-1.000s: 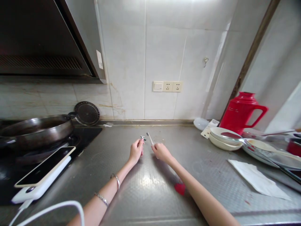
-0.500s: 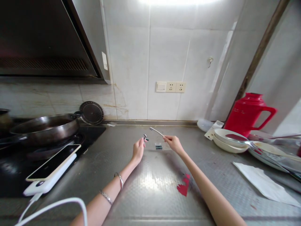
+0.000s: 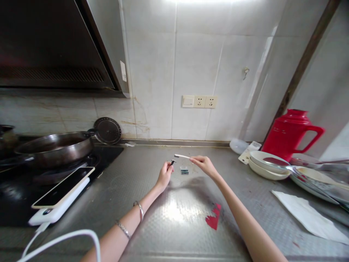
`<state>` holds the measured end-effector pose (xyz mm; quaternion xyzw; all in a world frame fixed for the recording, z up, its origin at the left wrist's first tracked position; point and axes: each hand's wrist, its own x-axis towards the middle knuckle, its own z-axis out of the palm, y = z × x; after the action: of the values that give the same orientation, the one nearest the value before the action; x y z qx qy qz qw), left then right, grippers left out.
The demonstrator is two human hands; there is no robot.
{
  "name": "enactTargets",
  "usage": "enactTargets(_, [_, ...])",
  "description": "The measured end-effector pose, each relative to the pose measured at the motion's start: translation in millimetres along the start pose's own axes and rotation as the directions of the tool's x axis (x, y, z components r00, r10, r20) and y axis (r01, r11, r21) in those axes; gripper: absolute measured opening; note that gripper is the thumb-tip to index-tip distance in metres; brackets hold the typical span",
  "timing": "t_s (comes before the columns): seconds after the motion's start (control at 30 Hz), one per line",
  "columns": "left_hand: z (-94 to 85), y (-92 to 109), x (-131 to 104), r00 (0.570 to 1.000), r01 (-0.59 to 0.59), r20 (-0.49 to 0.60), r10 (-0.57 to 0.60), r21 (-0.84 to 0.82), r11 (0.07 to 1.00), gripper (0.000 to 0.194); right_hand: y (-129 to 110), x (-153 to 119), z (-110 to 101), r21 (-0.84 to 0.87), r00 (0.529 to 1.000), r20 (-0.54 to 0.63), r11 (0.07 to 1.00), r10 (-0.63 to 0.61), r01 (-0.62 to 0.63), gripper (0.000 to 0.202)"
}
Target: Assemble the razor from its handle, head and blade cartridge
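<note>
My left hand (image 3: 164, 174), closed, grips a razor (image 3: 173, 162) with a dark handle and a small metallic T-shaped head pointing up. My right hand (image 3: 205, 165) is closed around a white toothbrush (image 3: 183, 156), held nearly level with its bristle end to the left, a little above the razor head. Bristles and razor do not appear to touch. On the steel counter between the hands lies a small clear case (image 3: 184, 170) with dark teal contents, too small to make out.
Left, a phone (image 3: 64, 187) on a white power bank with a cable sits by the stove, near a steel pan (image 3: 58, 145). A red scrap (image 3: 214, 217) lies on the counter. At right are bowls (image 3: 268, 171), a red thermos (image 3: 289, 134) and a white paper (image 3: 308, 214).
The razor has turned in my left hand, its head now up and to the right. My right hand has tilted the toothbrush flatter, its bristle end lower and nearer the razor.
</note>
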<state>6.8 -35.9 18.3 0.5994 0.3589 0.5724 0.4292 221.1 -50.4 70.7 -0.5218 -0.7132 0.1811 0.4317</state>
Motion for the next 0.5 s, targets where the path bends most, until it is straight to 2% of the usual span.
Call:
enactTargets(0.07, [0.4, 2, -2, 1.0, -0.01, -0.009, 0.011, 0.015, 1.0, 0.022, -5, -1, 2, 0.002, 0.999, 0.049, 1.0, -0.021, 0.021, 0.043])
enactTargets(0.17, [0.3, 8, -5, 0.999, -0.011, 0.039, 0.009, 0.045, 0.999, 0.028, -10, -3, 4, -0.03, 0.995, 0.082, 0.997, -0.063, 0.065, 0.044])
enactTargets(0.37, [0.0, 18, -9, 0.997, -0.025, 0.074, 0.024, 0.024, 0.999, 0.03, -12, -6, 3, -0.097, 0.996, 0.002, 0.991, -0.088, 0.088, 0.041])
enactTargets(0.5, [1.4, 22, -12, 0.997, -0.028, 0.07, 0.029, -0.007, 1.0, 0.027, -16, -7, 1, -0.058, 0.99, 0.021, 0.988, -0.142, 0.143, 0.041])
